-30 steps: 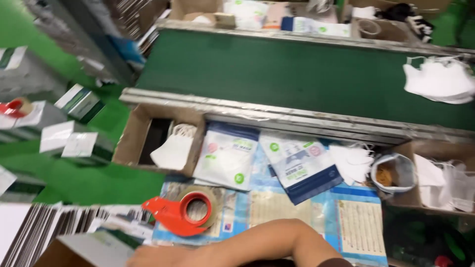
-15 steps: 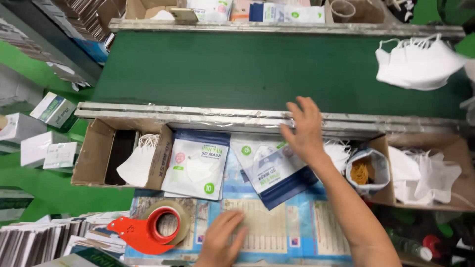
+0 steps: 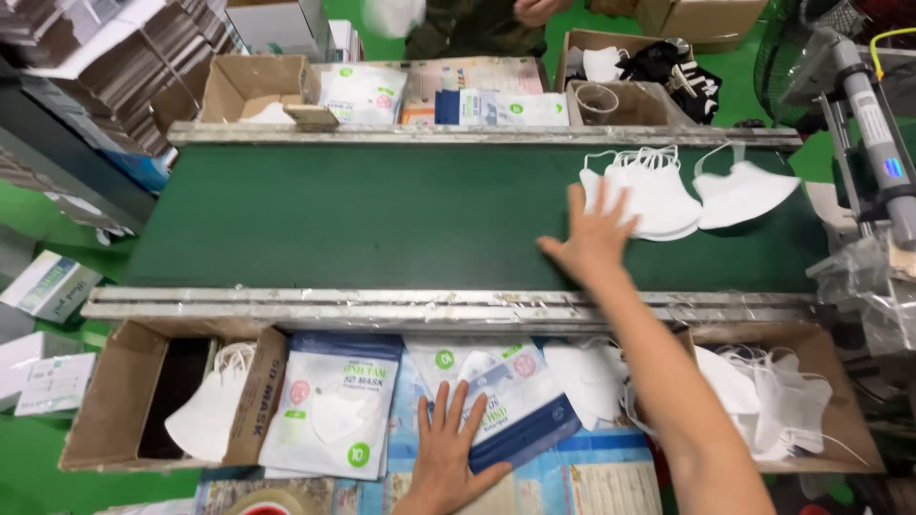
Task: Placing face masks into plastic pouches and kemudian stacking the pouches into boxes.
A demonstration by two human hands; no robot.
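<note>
My right hand [image 3: 593,236] reaches out over the green conveyor belt [image 3: 382,219] with fingers spread, its fingertips at the edge of a pile of white face masks [image 3: 656,191]. A second white mask [image 3: 744,191] lies just right of that pile. My left hand [image 3: 448,450] rests flat, fingers apart, on a blue and white mask pouch [image 3: 510,405] at the near side of the bench. Neither hand holds anything.
A cardboard box [image 3: 114,401] with a white mask stands at the near left, beside another white mask pouch [image 3: 334,405]. A box of loose masks [image 3: 773,401] sits near right. Another person's arms [image 3: 477,19] and boxes are across the belt. A machine [image 3: 868,114] stands right.
My right hand has stretched further out across the belt, up to the white mask pile. My left hand has moved up onto the blue pouch. The view has tilted forward.
</note>
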